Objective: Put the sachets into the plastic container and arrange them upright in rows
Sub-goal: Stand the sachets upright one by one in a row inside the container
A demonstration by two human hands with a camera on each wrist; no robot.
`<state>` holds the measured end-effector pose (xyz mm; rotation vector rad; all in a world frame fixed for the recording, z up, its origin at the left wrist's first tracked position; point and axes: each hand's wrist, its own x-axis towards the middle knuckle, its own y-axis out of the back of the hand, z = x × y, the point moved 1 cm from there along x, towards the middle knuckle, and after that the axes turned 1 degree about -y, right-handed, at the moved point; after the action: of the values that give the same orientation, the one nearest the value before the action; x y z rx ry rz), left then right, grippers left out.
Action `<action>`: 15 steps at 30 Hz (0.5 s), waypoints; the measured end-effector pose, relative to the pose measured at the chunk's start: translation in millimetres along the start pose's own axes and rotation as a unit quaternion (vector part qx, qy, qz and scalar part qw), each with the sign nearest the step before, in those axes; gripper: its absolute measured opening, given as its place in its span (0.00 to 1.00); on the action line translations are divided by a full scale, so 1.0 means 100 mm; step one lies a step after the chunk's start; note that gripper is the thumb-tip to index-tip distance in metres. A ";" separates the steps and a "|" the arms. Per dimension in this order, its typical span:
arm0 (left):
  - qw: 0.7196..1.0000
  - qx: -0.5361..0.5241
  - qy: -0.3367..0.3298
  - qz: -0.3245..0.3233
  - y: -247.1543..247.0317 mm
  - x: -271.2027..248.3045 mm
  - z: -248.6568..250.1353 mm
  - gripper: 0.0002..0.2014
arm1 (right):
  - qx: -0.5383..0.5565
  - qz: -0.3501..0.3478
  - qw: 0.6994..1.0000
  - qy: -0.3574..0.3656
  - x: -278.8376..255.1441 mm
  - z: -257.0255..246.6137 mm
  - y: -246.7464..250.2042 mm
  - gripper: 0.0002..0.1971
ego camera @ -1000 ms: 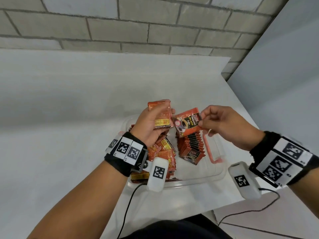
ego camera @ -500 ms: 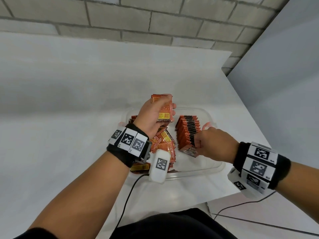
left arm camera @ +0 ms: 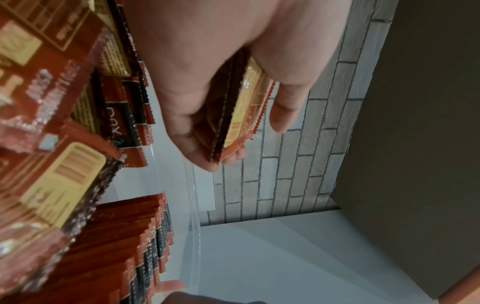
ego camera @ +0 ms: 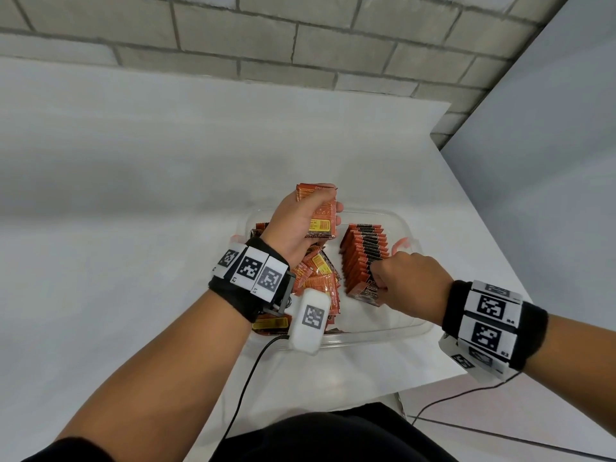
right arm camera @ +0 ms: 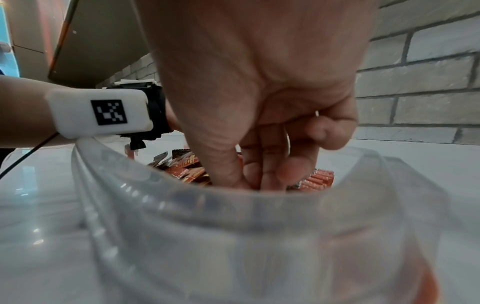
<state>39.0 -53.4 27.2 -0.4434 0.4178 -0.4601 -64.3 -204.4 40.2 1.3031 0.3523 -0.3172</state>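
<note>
A clear plastic container (ego camera: 378, 338) sits on the white table. A row of upright orange-and-black sachets (ego camera: 365, 251) fills its right side, and a loose pile of sachets (ego camera: 318, 278) lies on the left. My left hand (ego camera: 330, 205) hovers above the far left of the container and grips a small stack of sachets (ego camera: 321, 216) between thumb and fingers; the same stack (left arm camera: 241, 115) shows in the left wrist view. My right hand (ego camera: 376, 280) reaches down into the container and pinches the nearest sachet (ego camera: 363, 293) of the row. The right wrist view hides that sachet behind the fingers (right arm camera: 262, 174).
The table's right edge (ego camera: 483, 228) runs close beside the container, with a grey panel beyond it. A brick wall (ego camera: 300, 45) stands behind the table. The container's clear wall (right arm camera: 233, 226) stands right in front of the right wrist. A black cable (ego camera: 246, 378) trails from my left wrist.
My right hand carried one sachet from beside the left hand down to the near end of the upright row. The left hand kept its stack and barely moved.
</note>
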 end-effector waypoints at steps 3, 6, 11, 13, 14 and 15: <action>1.000 0.006 0.002 0.002 0.00 0.00 -0.01 0.09 | 0.007 0.004 1.000 0.003 -0.02 0.01 0.01 0.05; 1.000 0.005 0.006 0.006 0.00 0.01 -0.02 0.09 | 0.010 0.012 1.000 0.003 -0.02 0.02 0.02 0.06; 1.000 0.005 0.008 0.004 0.01 0.02 -0.03 0.09 | 0.009 0.022 1.000 0.003 -0.01 0.04 -0.01 0.09; 1.000 0.005 0.008 0.003 0.01 0.03 -0.03 0.08 | 0.011 0.025 1.000 0.002 -0.01 0.05 -0.01 0.09; 1.000 0.005 0.008 0.003 0.01 0.03 -0.03 0.08 | 0.013 0.028 1.000 0.002 -0.01 0.05 -0.01 0.09; 1.000 0.004 0.009 0.004 0.01 0.03 -0.03 0.07 | 0.017 0.030 0.999 0.002 -0.01 0.06 -0.02 0.09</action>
<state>40.2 -55.3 23.4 -0.4299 0.4346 -0.4576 -65.5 -210.4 40.4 1.3446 0.3119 -0.2714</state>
